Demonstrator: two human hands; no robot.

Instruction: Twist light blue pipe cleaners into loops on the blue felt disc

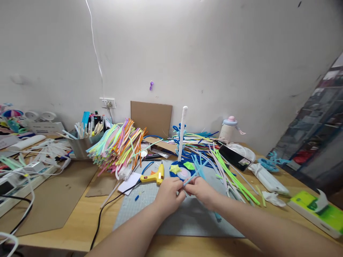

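Note:
My left hand [171, 195] and my right hand [200, 191] meet over the grey cutting mat [214, 226], fingers pinched together. Between them runs a light blue pipe cleaner [197, 173], slanting up to the right; both hands grip its lower end. Just behind my fingers lies a round dark blue base [171, 174] bearing a yellow star [175, 169], a green star [189, 165] and a pale pink oval [184, 174]. A white fuzzy post [182, 134] rises upright behind these pieces. Beside my left hand rests a yellow glue gun [154, 175].
Left of the mat lies a big bundle of colourful pipe cleaners [118, 146], near a metal bin of sticks [81, 146]. Green pipe cleaners [233, 178], a phone [234, 157] and a tissue pack [316, 210] are on the right. The glue gun's black cord [112, 200] crosses the table.

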